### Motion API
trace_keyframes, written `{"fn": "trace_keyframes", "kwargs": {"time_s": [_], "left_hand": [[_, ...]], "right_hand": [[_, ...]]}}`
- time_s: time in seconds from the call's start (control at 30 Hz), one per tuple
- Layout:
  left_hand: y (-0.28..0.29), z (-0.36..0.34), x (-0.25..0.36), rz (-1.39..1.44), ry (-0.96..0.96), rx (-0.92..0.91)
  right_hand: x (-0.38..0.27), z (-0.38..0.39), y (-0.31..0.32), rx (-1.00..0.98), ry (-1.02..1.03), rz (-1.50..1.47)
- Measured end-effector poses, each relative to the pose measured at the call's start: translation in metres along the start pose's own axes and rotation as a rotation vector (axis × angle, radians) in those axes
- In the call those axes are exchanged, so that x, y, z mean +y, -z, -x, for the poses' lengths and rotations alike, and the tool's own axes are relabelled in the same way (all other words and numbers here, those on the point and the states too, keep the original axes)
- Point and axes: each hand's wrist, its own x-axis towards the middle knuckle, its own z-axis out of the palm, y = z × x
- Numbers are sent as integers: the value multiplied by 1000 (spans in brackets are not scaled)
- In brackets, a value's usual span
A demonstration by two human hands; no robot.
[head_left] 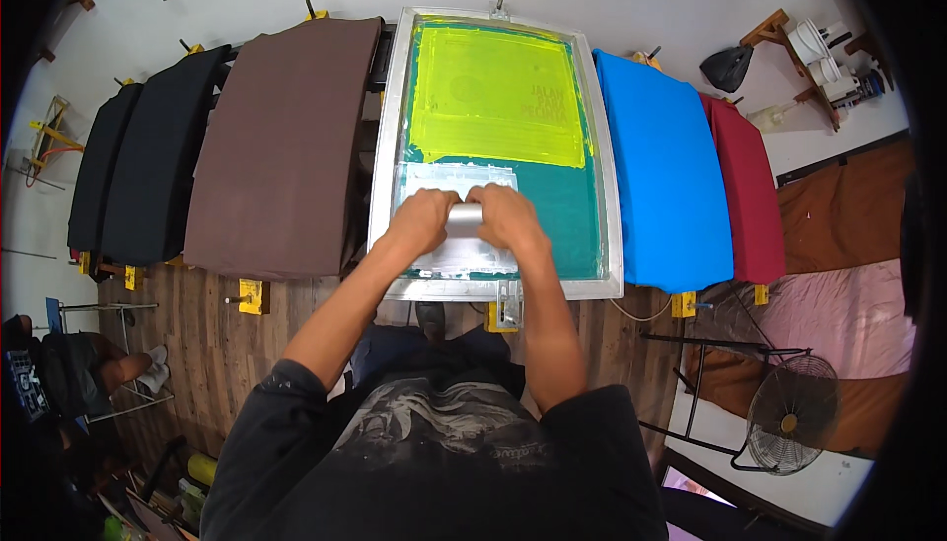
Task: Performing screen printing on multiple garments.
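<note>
In front of me lies a screen-printing frame (610,216) with a silver metal rim and green mesh (558,216). Bright yellow-green ink (493,82) covers the mesh's far part. My left hand (426,221) and my right hand (505,217) are closed side by side, thumbs near each other, around a silver bar-like squeegee (466,214) over the near left part of the mesh. The squeegee's ends are hidden under my fingers. A pale, shiny rectangular patch (462,259) shows beneath and around my hands.
Cloth-covered boards stand in a row: black (163,127) and brown (281,146) at left, blue (663,166) and dark red (745,186) at right. A fan (792,415) stands at lower right. Another person's legs (123,363) show at lower left. White containers (814,58) sit on a wall shelf.
</note>
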Motion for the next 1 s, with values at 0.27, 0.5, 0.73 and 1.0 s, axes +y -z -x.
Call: {"fn": "trace_keyframes", "kwargs": {"time_s": [0.27, 0.5, 0.73, 1.0], "left_hand": [[-21, 72, 31, 93, -6, 53], [14, 38, 32, 24, 40, -102], [-4, 6, -2, 76, -47, 97], [-15, 73, 28, 161, 1, -23]], "right_hand": [[-16, 81, -27, 117, 55, -58], [-15, 44, 3, -31, -11, 6], [-9, 4, 0, 65, -18, -11], [-18, 81, -28, 126, 24, -112]]}}
